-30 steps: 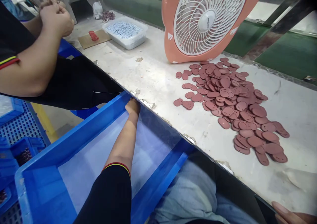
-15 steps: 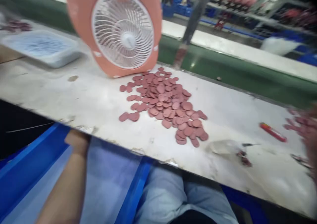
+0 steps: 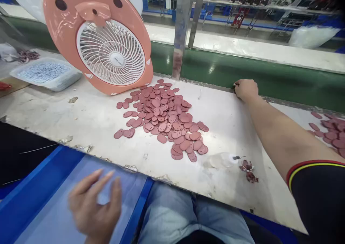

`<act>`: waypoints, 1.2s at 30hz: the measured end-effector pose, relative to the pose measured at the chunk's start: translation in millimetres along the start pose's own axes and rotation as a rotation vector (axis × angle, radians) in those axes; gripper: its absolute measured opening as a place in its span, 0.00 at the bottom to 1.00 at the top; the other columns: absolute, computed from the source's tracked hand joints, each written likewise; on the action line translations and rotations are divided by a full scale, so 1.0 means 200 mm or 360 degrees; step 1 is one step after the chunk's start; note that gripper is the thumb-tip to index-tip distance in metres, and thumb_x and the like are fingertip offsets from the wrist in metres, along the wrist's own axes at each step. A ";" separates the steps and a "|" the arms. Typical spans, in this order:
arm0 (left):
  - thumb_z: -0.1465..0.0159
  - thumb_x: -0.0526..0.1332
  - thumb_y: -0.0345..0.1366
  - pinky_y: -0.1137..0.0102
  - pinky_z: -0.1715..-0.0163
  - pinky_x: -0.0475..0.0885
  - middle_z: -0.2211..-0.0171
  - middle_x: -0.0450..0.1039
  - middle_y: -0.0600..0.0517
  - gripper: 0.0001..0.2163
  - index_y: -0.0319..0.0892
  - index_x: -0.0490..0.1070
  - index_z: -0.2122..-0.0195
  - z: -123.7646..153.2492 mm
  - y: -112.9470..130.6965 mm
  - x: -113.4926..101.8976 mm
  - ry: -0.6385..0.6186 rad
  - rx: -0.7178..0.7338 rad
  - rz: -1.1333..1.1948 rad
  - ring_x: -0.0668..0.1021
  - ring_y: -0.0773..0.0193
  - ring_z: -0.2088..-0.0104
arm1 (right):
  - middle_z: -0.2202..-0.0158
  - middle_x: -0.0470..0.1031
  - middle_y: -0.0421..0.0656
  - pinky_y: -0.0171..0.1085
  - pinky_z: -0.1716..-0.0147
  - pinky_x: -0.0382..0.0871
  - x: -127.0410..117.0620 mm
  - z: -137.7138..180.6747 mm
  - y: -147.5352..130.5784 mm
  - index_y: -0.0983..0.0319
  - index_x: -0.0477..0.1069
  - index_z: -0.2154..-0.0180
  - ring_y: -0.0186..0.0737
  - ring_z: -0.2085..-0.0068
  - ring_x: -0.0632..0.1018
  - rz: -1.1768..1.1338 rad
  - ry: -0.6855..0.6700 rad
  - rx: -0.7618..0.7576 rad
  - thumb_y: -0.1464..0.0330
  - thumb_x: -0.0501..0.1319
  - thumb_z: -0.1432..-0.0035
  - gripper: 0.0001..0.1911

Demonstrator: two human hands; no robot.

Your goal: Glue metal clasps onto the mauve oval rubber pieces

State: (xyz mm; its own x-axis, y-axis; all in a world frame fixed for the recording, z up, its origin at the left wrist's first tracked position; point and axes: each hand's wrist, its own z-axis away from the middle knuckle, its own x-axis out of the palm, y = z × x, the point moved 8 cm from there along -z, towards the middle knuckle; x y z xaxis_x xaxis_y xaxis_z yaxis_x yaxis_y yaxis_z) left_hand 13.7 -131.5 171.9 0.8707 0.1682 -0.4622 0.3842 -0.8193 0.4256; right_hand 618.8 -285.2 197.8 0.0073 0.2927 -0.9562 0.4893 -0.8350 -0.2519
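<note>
My left hand (image 3: 94, 208) hovers low over the blue bin (image 3: 32, 190) on my lap, fingers stretched and apart, holding nothing. My right arm reaches across the table, and my right hand (image 3: 245, 89) rests at its far edge with the fingers curled together around a tiny dark thing (image 3: 234, 84) that I cannot make out. A pile of reddish-brown oval pieces (image 3: 164, 118) lies in the middle of the white table (image 3: 231, 129), between my two hands. My right hand is well to the right of that pile.
A pink fan with a white grille (image 3: 107, 50) leans behind the pile. A clear tray of small pale parts (image 3: 45, 73) stands at far left. A second pile of ovals (image 3: 330, 129) lies at right. Dark scraps (image 3: 248, 170) sit near the front edge. A metal post (image 3: 183, 32) rises beyond the table.
My left hand has let go of the bin's far rim and come back toward me, open. My right arm has come into view and stretched to the table's far edge. The view has swung right.
</note>
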 end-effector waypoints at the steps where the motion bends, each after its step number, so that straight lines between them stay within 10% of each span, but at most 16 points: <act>1: 0.47 0.72 0.28 0.54 0.50 0.69 0.57 0.78 0.48 0.19 0.49 0.77 0.54 -0.03 0.16 0.08 -0.0138 0.0202 0.0012 0.78 0.51 0.56 | 0.45 0.70 0.50 0.46 0.51 0.73 -0.02 0.02 0.00 0.68 0.70 0.47 0.43 0.50 0.77 0.0021 -0.0007 0.0007 0.63 0.54 0.28 0.17; 6: 0.36 0.66 0.34 0.57 0.53 0.70 0.56 0.79 0.45 0.10 0.44 0.77 0.53 -0.20 0.59 0.48 -0.0720 0.0280 0.0116 0.77 0.52 0.54 | 0.52 0.75 0.46 0.46 0.53 0.75 -0.12 0.31 -0.03 0.65 0.72 0.50 0.44 0.52 0.78 0.0022 -0.0161 -0.0086 0.61 0.52 0.27 0.17; 12: 0.35 0.64 0.36 0.56 0.61 0.67 0.59 0.81 0.47 0.07 0.45 0.81 0.59 -0.21 0.71 0.70 -0.0961 0.0248 0.0063 0.77 0.49 0.58 | 0.58 0.79 0.44 0.44 0.56 0.75 -0.14 0.85 -0.07 0.62 0.76 0.58 0.41 0.60 0.79 -0.0121 -0.0332 -0.0344 0.61 0.63 0.34 0.11; 17: 0.33 0.62 0.36 0.57 0.59 0.69 0.61 0.81 0.46 0.08 0.42 0.81 0.61 -0.21 0.69 0.61 -0.0775 0.0055 0.0188 0.78 0.51 0.58 | 0.55 0.81 0.47 0.49 0.58 0.75 -0.35 1.26 -0.12 0.58 0.77 0.53 0.50 0.58 0.80 -0.0515 0.0109 -0.0492 0.61 0.63 0.38 0.14; 21: 0.30 0.58 0.38 0.67 0.62 0.74 0.63 0.82 0.48 0.11 0.42 0.80 0.59 -0.18 0.72 0.47 -0.0923 -0.0358 0.0666 0.81 0.60 0.61 | 0.62 0.81 0.41 0.37 0.64 0.76 -0.50 1.60 -0.31 0.55 0.77 0.57 0.39 0.63 0.81 -0.0939 0.0329 -0.0619 0.63 0.61 0.35 0.08; 27: 0.35 0.65 0.37 0.74 0.68 0.75 0.70 0.81 0.53 0.05 0.47 0.82 0.63 0.00 0.83 0.35 -0.1257 -0.0878 0.1351 0.80 0.66 0.72 | 0.66 0.80 0.41 0.33 0.65 0.75 -0.23 1.82 -0.57 0.57 0.79 0.59 0.35 0.67 0.79 -0.2031 -0.0666 -0.0326 0.64 0.68 0.40 0.07; 36: 0.42 0.72 0.36 0.77 0.75 0.74 0.69 0.72 0.55 0.14 0.53 0.81 0.54 0.16 0.80 0.31 -0.0813 -0.0784 0.1847 0.77 0.70 0.73 | 0.76 0.75 0.41 0.36 0.77 0.74 -0.01 2.02 -0.62 0.62 0.71 0.70 0.37 0.77 0.75 -0.2184 -0.1001 -0.0032 0.49 0.60 0.38 0.22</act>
State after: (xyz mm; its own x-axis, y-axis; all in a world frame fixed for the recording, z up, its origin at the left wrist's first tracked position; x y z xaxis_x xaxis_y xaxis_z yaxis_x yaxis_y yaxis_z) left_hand 119.5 -270.7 185.9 0.5965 -0.7864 0.1605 -0.3229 -0.0520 0.9450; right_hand 206.2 -371.6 171.0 -0.8137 0.5718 0.1046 -0.1820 -0.0796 -0.9801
